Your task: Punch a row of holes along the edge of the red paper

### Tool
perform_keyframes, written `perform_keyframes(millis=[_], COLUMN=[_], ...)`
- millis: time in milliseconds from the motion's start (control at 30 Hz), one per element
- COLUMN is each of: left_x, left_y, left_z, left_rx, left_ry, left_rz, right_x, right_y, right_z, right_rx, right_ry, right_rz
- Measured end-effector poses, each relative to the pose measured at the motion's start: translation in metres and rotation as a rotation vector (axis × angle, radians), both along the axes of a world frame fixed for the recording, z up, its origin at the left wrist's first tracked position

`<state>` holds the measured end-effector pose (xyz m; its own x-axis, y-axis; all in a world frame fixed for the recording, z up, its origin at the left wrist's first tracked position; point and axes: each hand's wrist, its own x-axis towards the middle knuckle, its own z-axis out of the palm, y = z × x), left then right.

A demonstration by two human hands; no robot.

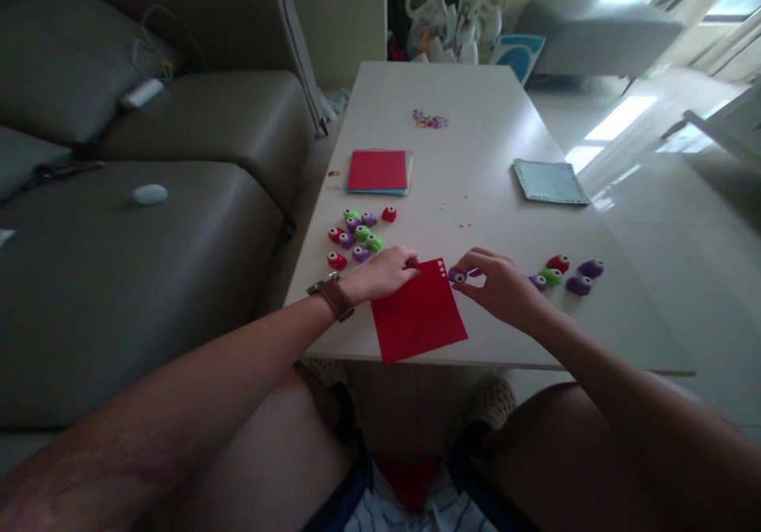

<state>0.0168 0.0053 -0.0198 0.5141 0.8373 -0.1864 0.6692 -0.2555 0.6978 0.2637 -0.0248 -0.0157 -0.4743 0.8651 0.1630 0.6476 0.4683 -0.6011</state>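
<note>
Punches (355,235) crowd left; table (476,159) mid bare.

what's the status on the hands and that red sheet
Left hand pressing red sheet flat. Right hand pinching purple punch at sheet's top corner. Nothing in the way.

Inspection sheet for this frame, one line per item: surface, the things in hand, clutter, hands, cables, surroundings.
Surface: pale low table, mostly bare at its far end.
Things in hand: red paper sheet lying at the near edge, small holes along its top corner; purple punch at that corner.
Clutter: cluster of small punches; second group of punches; coloured paper stack; blue pad; paper bits.
Hands: left hand pressing the sheet; right hand pinching the purple punch.
Cables: white cable and adapter on the sofa.
Surroundings: grey sofa, tiled floor.
</note>
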Motion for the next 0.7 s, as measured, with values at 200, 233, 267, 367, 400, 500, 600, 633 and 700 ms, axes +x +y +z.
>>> perform_keyframes(millis=[200,233,267,367,400,500,600,633,700], left_x=[0.0,0.0,0.0,-0.001,-0.001,-0.001,0.0,0.0,0.0], left_y=[0.0,0.0,0.0,0.0,0.0,-0.001,-0.002,-0.002,-0.002], left_z=[-0.001,-0.002,-0.003,-0.006,-0.007,-0.009,-0.01,-0.011,-0.012], left_rx=[-0.005,-0.006,-0.007,0.001,0.008,0.033,0.053,0.058,0.062], left_ry=[-0.003,-0.006,-0.008,-0.002,0.007,0.038,0.064,0.069,0.071], left_rz=[-0.007,-0.004,-0.002,0.003,0.005,0.001,-0.007,-0.01,-0.011], right_x=[-0.002,-0.003,-0.003,-0.003,-0.003,-0.003,-0.003,-0.003,-0.004], right_y=[-0.001,-0.001,-0.002,-0.002,-0.003,-0.004,-0.005,-0.005,-0.006], right_z=[0.0,0.0,0.0,-0.002,-0.002,-0.002,-0.001,0.0,0.0], right_rx=[-0.023,-0.029,-0.035,-0.052,-0.059,-0.077,-0.092,-0.097,-0.108], right_ry=[-0.003,-0.002,0.0,-0.009,-0.023,-0.093,-0.151,-0.163,-0.179], right_rz=[-0.002,0.006,0.016,0.04,0.045,0.052,0.049,0.051,0.054])
